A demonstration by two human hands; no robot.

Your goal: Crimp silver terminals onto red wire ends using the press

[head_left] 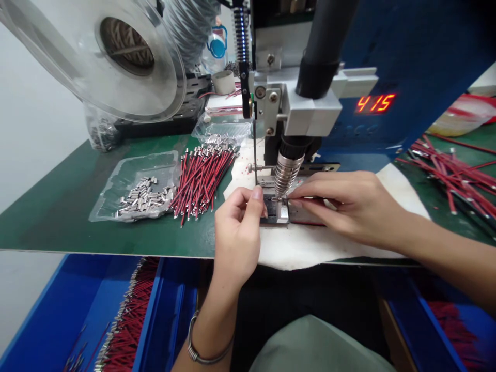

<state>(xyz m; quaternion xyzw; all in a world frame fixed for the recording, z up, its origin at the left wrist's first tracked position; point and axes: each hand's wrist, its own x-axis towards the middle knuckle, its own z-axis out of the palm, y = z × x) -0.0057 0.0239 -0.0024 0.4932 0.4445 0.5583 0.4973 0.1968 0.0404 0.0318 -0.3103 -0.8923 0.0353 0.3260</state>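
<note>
Left hand (240, 232): thumb, forefinger nearly together at fixture (272, 208); hold hidden. Right hand (349, 201): fingertips pinched close, contents unclear. Fixture between fingers, under spring-wrapped nozzle (287, 173); best: steady grip, skin clear. Left of fingers: clear tray (120, 175), metal sleeves (144, 200) inside. Below left: blue bin (42, 320), red-black wires (129, 325).

Set in an electronics-assembly workshop, marked by a blue soldering machine (391, 62) reading 415 at two o'clock, clear reel (77, 49) at ten, tray (106, 191) of metal fittings (145, 201) at nine and, below the green workbench (58, 191), blue bin (48, 299) of red-and-black wires (129, 320) at eight.
</note>
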